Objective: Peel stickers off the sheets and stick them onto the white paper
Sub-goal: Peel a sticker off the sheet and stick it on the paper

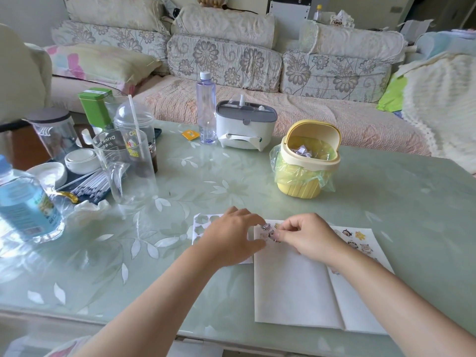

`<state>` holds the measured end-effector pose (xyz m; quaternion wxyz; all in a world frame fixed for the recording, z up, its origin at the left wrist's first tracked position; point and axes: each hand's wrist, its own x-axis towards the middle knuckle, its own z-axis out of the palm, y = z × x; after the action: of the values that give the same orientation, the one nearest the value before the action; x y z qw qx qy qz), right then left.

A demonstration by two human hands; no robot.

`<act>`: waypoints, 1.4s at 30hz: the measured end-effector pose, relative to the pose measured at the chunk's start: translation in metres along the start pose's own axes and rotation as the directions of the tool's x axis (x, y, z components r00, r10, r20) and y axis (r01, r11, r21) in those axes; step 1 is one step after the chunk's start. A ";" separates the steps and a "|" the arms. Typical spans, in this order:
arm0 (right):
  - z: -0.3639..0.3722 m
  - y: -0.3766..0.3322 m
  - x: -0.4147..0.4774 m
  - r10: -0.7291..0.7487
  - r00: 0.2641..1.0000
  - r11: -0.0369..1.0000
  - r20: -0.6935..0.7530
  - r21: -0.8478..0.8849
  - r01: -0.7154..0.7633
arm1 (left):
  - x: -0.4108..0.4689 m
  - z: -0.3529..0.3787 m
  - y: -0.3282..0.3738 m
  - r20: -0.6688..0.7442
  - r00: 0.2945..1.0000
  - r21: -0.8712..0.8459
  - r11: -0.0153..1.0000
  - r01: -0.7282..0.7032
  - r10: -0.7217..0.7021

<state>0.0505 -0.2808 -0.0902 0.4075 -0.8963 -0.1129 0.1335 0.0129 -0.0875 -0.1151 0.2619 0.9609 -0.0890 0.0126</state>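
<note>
A white paper (291, 284) lies flat near the table's front edge. A few cartoon stickers (266, 227) sit at its top left corner. To its right, partly under my right forearm, lies a sticker sheet (360, 240) with cartoon figures. A used sheet (203, 222) with empty cut-outs lies to the left, mostly under my left hand (231, 238). My left hand rests flat, fingers spread, at the paper's top left edge. My right hand (306, 235) pinches a small sticker (274, 235) with its fingertips over the paper's top left corner.
A yellow mini bin (309, 161) with a green bag stands behind the paper. A white tissue box (244, 127) and a clear bottle (206, 109) stand further back. Cups, jars, a water bottle (23, 202) and straws crowd the left. A sofa runs behind the table.
</note>
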 end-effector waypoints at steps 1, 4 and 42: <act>0.002 0.002 -0.001 0.018 0.999 1.000 0.035 -0.015 -0.017 | -0.001 0.003 -0.002 0.035 0.999 0.038 0.999 -0.017 0.016; 0.008 0.002 -0.002 0.029 0.996 0.994 0.085 -0.103 -0.020 | -0.003 0.007 -0.006 0.115 0.993 0.107 0.994 -0.034 0.022; 0.030 0.031 -0.054 -0.523 0.847 0.517 0.090 -0.757 0.400 | -0.038 0.044 -0.016 -0.165 0.913 0.396 0.873 -0.284 0.372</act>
<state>-0.0071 -0.2963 -0.1247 0.0270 -0.9261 -0.3610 -0.1061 -0.0227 -0.0899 -0.1634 0.0821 0.9547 -0.2162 0.1873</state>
